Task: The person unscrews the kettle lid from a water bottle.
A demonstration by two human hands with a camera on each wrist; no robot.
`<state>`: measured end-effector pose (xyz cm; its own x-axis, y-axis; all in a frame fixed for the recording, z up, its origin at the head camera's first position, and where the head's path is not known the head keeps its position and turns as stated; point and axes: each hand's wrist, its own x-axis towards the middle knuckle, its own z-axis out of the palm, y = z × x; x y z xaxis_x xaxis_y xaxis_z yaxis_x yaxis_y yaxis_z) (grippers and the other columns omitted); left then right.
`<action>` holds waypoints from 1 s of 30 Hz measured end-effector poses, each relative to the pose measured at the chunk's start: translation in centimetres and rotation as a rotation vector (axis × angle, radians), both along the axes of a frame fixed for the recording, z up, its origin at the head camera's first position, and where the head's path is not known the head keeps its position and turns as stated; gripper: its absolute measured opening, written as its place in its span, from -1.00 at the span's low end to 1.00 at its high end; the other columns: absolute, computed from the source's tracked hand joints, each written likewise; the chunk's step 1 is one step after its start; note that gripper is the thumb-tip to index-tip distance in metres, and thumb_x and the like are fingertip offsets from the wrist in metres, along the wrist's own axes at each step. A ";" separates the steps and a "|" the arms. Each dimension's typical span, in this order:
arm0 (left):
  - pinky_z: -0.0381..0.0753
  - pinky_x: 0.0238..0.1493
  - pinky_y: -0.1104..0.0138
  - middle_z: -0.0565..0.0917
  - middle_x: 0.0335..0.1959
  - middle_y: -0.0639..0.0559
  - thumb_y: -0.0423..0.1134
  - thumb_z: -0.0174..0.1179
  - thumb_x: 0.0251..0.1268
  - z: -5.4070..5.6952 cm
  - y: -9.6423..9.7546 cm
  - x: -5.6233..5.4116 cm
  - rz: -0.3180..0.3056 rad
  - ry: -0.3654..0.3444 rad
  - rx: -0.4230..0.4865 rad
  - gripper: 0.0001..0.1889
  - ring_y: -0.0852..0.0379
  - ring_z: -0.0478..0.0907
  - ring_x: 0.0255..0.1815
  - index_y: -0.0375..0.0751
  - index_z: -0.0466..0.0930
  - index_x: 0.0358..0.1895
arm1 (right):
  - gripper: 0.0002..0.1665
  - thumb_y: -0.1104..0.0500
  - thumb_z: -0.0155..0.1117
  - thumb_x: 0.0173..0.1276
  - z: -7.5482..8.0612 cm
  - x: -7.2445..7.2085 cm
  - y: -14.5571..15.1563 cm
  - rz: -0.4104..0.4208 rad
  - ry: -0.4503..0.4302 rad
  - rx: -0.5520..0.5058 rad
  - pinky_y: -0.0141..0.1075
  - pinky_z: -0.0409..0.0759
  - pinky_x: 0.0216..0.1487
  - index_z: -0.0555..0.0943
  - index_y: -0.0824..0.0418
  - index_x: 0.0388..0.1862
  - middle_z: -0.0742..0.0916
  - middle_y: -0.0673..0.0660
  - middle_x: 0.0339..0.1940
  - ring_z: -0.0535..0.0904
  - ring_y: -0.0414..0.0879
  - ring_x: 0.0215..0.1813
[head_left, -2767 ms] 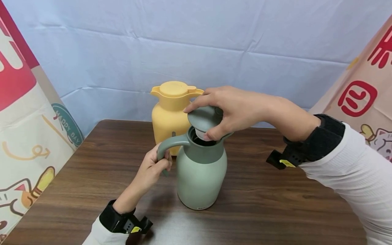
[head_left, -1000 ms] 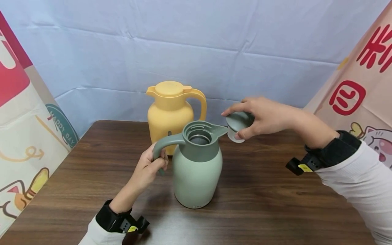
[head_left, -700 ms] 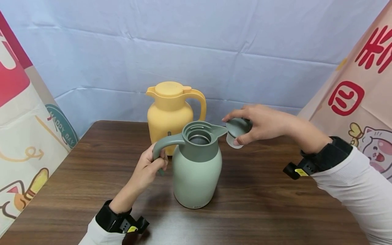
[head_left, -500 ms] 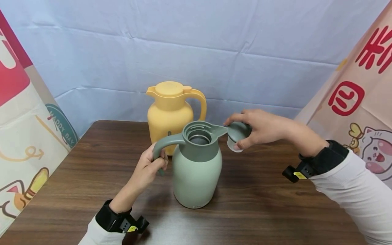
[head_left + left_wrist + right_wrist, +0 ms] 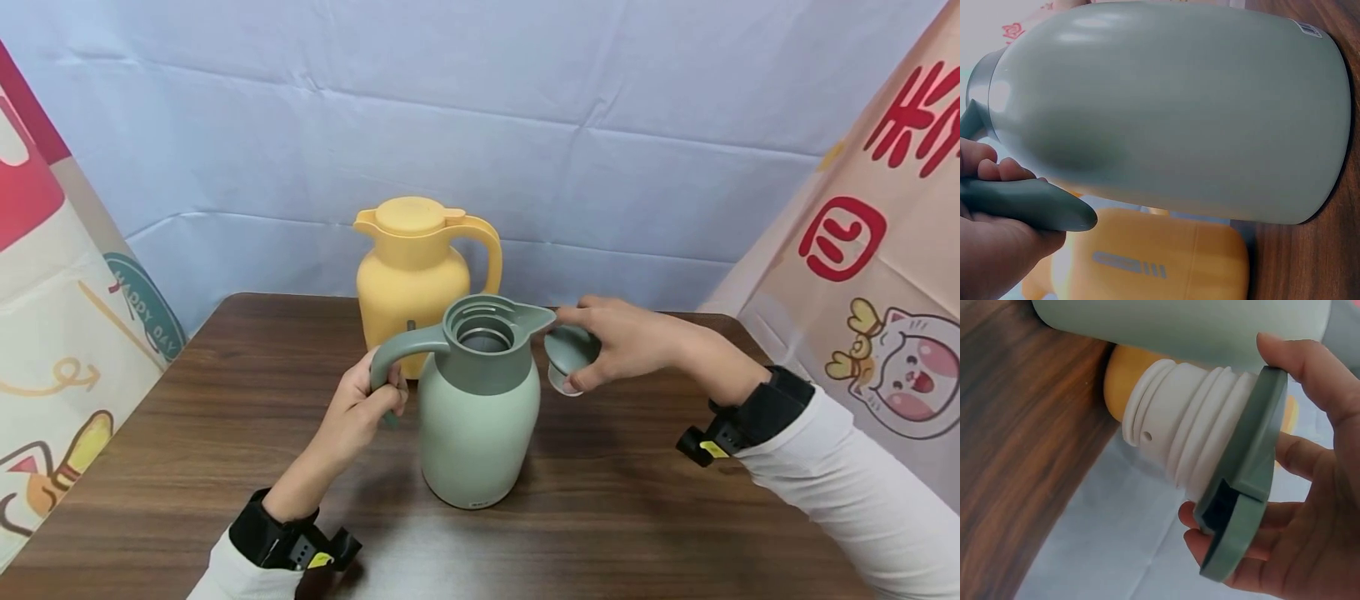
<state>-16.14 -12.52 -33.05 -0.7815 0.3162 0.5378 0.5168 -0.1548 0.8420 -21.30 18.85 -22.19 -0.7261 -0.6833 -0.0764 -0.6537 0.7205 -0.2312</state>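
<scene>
A light green thermos jug [image 5: 480,433] stands upright on the table with its mouth uncovered and its spout toward the right. My left hand [image 5: 366,396] grips its dark green handle [image 5: 408,343]; the left wrist view shows the fingers curled round the handle's lower end [image 5: 1035,203]. Just right of the spout, my right hand [image 5: 626,342] holds the jug's lid [image 5: 572,348] by its edge, above the table. In the right wrist view the lid's white threaded stopper [image 5: 1191,422] points away from the palm, with thumb and fingers on opposite sides of the green cap [image 5: 1250,444].
A yellow thermos jug [image 5: 412,283] with its lid on stands behind the green one, partly hidden by it. The brown wooden table [image 5: 637,517] runs back to a pale blue cloth [image 5: 465,108]. Printed panels [image 5: 840,333] flank it on both sides.
The lid has come out of the green jug's mouth and moved right with my right hand, then sunk lower beside the spout. My left hand keeps its grip on the handle.
</scene>
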 end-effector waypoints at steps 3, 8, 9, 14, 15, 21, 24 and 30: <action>0.22 -0.51 0.27 0.31 -0.63 -0.18 -0.62 -0.20 0.17 0.0 0.1 -0.1 -0.002 0.003 0.003 -0.88 -0.02 0.17 -0.63 -0.38 0.22 -0.40 | -0.25 -0.06 0.46 -0.03 -0.8 0.0 0.0 -0.027 -0.030 0.002 -0.24 0.43 -0.39 0.45 0.04 0.18 0.48 0.13 -0.19 0.40 -0.03 -0.26; 0.23 -0.50 0.26 0.32 -0.62 -0.17 -0.63 -0.20 0.16 0.0 0.1 -0.1 -0.001 0.000 0.005 -0.89 -0.02 0.16 -0.63 -0.38 0.22 -0.40 | -0.23 -0.06 0.47 -0.05 -2.2 -0.1 0.1 -0.035 -0.033 0.010 -0.25 0.43 -0.34 0.46 0.03 0.19 0.48 0.11 -0.20 0.39 -0.04 -0.23; 0.22 -0.51 0.26 0.32 -0.62 -0.17 -0.63 -0.21 0.16 -0.1 0.1 -0.1 -0.002 0.000 0.006 -0.89 -0.02 0.16 -0.63 -0.38 0.22 -0.40 | -0.22 -0.06 0.47 -0.06 -2.4 -0.1 0.1 -0.033 -0.038 0.012 -0.25 0.43 -0.34 0.45 0.02 0.20 0.47 0.11 -0.22 0.38 -0.04 -0.23; 0.22 -0.52 0.25 0.31 -0.62 -0.18 -0.62 -0.21 0.17 -0.1 0.1 -0.1 -0.005 0.000 0.007 -0.89 -0.03 0.15 -0.64 -0.39 0.22 -0.40 | -0.20 -0.04 0.45 -0.02 -3.5 -0.1 0.1 -0.021 -0.098 0.027 -0.24 0.42 -0.32 0.41 0.00 0.25 0.45 0.08 -0.23 0.36 -0.05 -0.21; 0.22 -0.52 0.25 0.31 -0.62 -0.18 -0.62 -0.21 0.18 -0.1 0.1 -0.1 -0.006 -0.002 0.006 -0.89 -0.03 0.15 -0.63 -0.39 0.22 -0.39 | -0.21 -0.03 0.45 -0.01 -3.7 -0.2 0.1 -0.013 -0.101 0.031 -0.24 0.42 -0.32 0.42 0.01 0.25 0.45 0.07 -0.22 0.35 -0.05 -0.21; 0.21 -0.51 0.25 0.30 -0.61 -0.20 -0.60 -0.21 0.21 0.0 0.0 0.0 0.006 -0.008 -0.009 -0.90 -0.03 0.14 -0.63 -0.38 0.21 -0.39 | -0.26 -0.03 0.44 0.00 -4.5 -0.1 -0.1 0.011 -0.107 0.038 -0.25 0.40 -0.32 0.47 0.09 0.20 0.46 0.05 -0.21 0.32 -0.04 -0.20; 0.22 -0.51 0.25 0.30 -0.61 -0.21 -0.60 -0.21 0.22 0.0 0.0 0.0 0.008 -0.010 -0.012 -0.90 -0.02 0.15 -0.63 -0.37 0.20 -0.39 | -0.25 -0.05 0.43 0.01 -4.7 0.0 -0.2 0.014 -0.105 0.050 -0.25 0.39 -0.33 0.46 0.11 0.21 0.46 0.06 -0.21 0.34 -0.04 -0.22; 0.22 -0.51 0.25 0.29 -0.61 -0.21 -0.60 -0.21 0.21 0.0 0.0 0.0 0.002 -0.008 -0.007 -0.90 -0.02 0.15 -0.63 -0.38 0.20 -0.40 | -0.31 -0.07 0.41 0.02 -4.5 -0.2 -0.3 0.038 -0.064 0.110 -0.27 0.40 -0.38 0.48 0.08 0.16 0.50 0.04 -0.25 0.39 -0.08 -0.28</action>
<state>-16.10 -12.50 -33.01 -0.7865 0.3185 0.5292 0.5100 -0.1484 0.8473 -21.48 18.51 -26.65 -0.6913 -0.6950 -0.1978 -0.6675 0.7190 -0.1936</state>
